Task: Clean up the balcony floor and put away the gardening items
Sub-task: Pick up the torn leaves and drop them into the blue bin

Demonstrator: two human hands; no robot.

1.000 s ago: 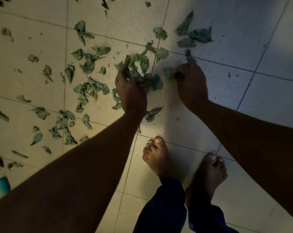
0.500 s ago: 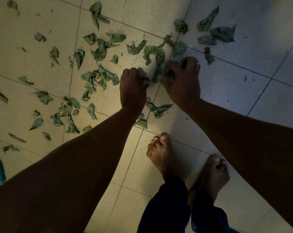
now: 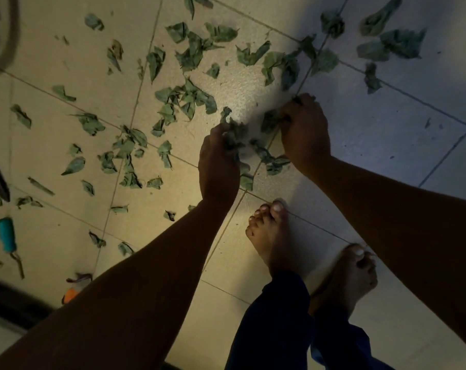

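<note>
Since 0.5 s ago both hands pulled apart w/ leaves: left hand (image 3: 218,161) clutched a wad of crumpled green leaves (image 3: 234,137), right hand (image 3: 304,132) pinched more. Most still littered the pale tiled floor (image 3: 386,134).

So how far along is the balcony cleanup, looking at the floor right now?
Early on. Nothing looks put away. In hand: the left hand grips a bunch of leaves and the right hand pinches more. Left: scattered leaves across the tiled floor, plus a teal-handled tool still lying at the left.
</note>
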